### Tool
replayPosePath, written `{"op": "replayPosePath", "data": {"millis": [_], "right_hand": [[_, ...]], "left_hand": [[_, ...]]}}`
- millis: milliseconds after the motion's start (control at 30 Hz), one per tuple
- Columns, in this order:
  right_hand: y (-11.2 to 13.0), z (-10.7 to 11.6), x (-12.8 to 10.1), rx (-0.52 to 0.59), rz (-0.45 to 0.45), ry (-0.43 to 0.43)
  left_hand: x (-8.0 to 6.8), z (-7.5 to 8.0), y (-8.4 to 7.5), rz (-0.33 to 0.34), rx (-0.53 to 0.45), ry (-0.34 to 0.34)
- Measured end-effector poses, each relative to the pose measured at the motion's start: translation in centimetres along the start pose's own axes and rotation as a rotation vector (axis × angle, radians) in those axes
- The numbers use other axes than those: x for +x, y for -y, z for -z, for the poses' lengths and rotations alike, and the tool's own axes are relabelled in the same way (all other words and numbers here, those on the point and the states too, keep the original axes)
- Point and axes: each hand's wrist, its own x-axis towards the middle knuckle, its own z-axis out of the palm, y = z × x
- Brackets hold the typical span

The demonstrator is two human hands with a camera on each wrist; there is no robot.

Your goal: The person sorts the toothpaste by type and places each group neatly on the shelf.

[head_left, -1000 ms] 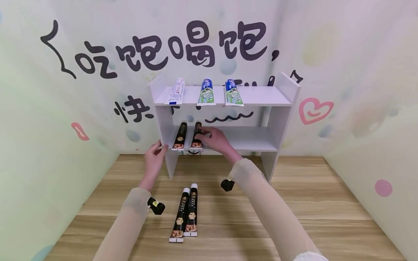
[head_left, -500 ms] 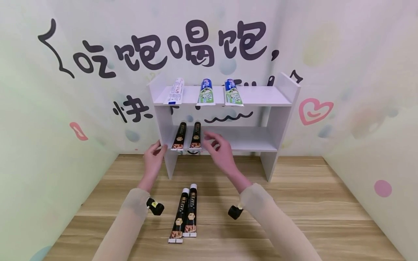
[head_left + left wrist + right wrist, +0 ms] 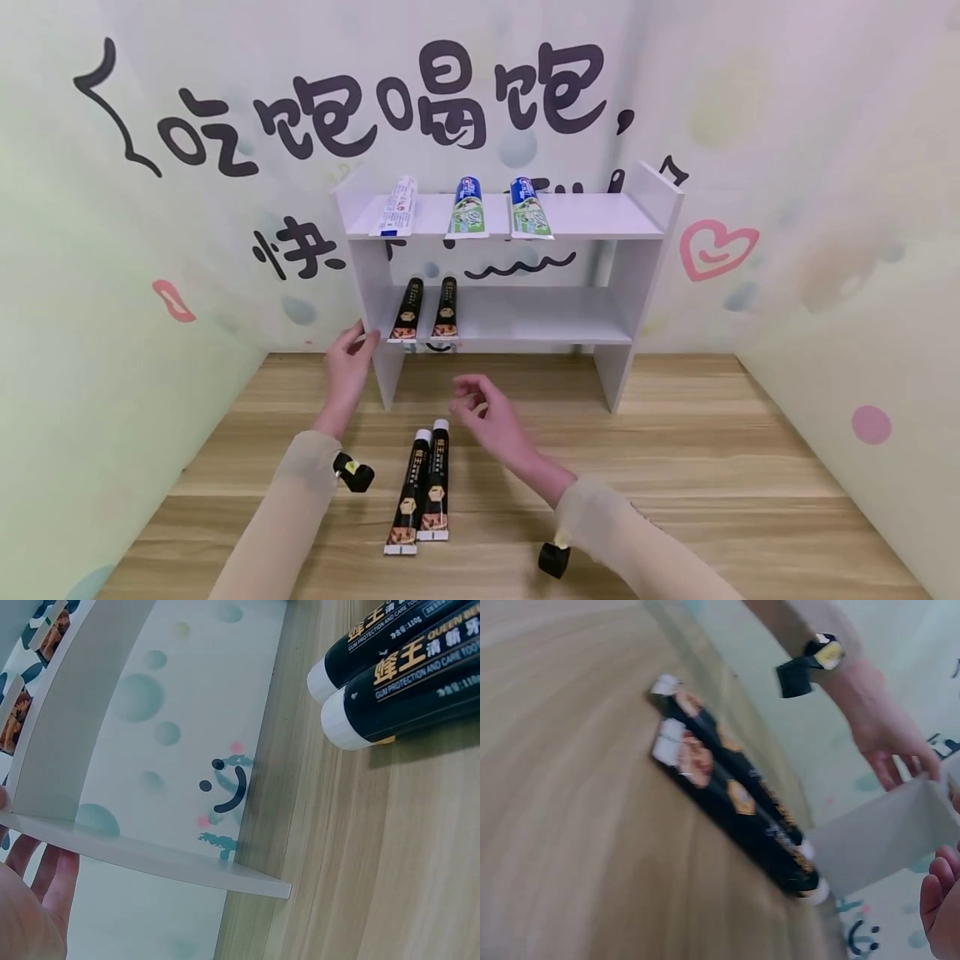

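My left hand [image 3: 347,367] grips the left side panel of the white shelf [image 3: 555,329]; in the left wrist view its fingers [image 3: 56,881] lie along the panel's outer face. Over the table, below the lower board, my right hand [image 3: 487,417] hovers with loosely bent fingers and nothing in it. Just left of it, two black toothpaste tubes with white caps lie side by side, a left tube [image 3: 408,496] and a right tube [image 3: 437,483]. Two more black tubes, one at the left end [image 3: 407,311] and its neighbour [image 3: 446,308], rest on the lower board.
On the upper board lie a white toothpaste tube [image 3: 397,208] and two blue-and-green tubes, a middle one [image 3: 467,208] and a right one [image 3: 529,208]. The shelf stands on a wood-grain table [image 3: 690,467] against a printed wall [image 3: 525,50].
My right hand has let go of the second black toothpaste tube on the lower board and come down toward the tubes on the table. The left hand stays on the side panel.
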Motion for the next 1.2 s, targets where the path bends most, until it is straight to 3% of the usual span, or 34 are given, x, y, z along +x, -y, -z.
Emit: {"op": "replayPosePath", "data": {"millis": [333, 700, 867, 1033, 1200], "right_hand": [[-1.6, -2.3, -2.2, -0.166, -0.046, 0.173], [-2.4, -3.2, -2.6, -0.331, -0.132, 0.335], [-2.6, -3.4, -2.7, -0.403, -0.142, 0.357], [-2.5, -3.3, -2.7, -0.404, -0.116, 0.396], [-2.6, -2.5, -2.6, -0.308, -0.099, 0.464]], "left_hand": [[-0.1, 0.3, -0.1, -0.017, 0.023, 0.006], [0.1, 0.3, -0.1, -0.015, 0.003, 0.013], [0.1, 0.3, -0.1, -0.01, 0.018, 0.023], [0.2, 0.3, -0.1, -0.008, 0.014, 0.019], [0.0, 0.4, -0.3, 0.008, 0.009, 0.028]]}}
